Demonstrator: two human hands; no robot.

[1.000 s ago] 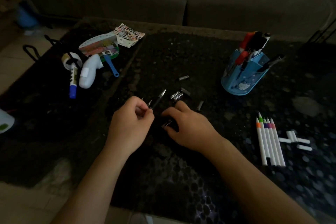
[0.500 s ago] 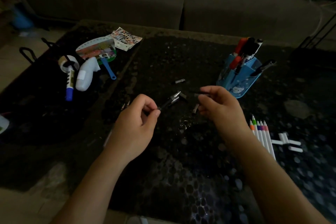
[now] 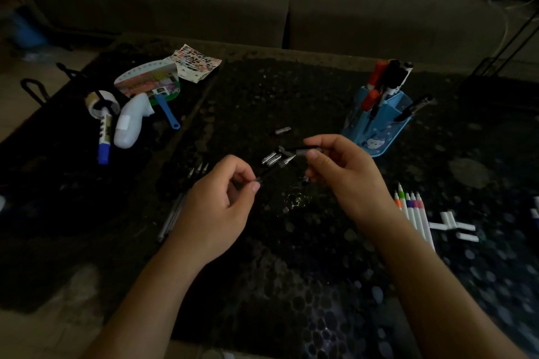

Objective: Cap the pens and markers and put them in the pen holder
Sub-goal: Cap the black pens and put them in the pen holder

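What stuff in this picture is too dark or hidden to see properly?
All in the head view:
- The pen in the left hand: its rear end is hidden inside the fingers.
- The cap in the right hand: dim light and fingers hide part of it.
- The pen holder: its walls hide the lower parts of the pens inside.
- The white markers: the right forearm covers their lower ends.
- The sticker sheet: its print is too small to read.

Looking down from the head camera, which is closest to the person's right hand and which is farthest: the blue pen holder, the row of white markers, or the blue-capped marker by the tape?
From the right hand:
1. Blue pen holder, just beyond the hand, slightly to its right.
2. Row of white markers, on the table right of the wrist; nearly as close, so 1 and 2 are hard to separate.
3. Blue-capped marker, far across on the left.
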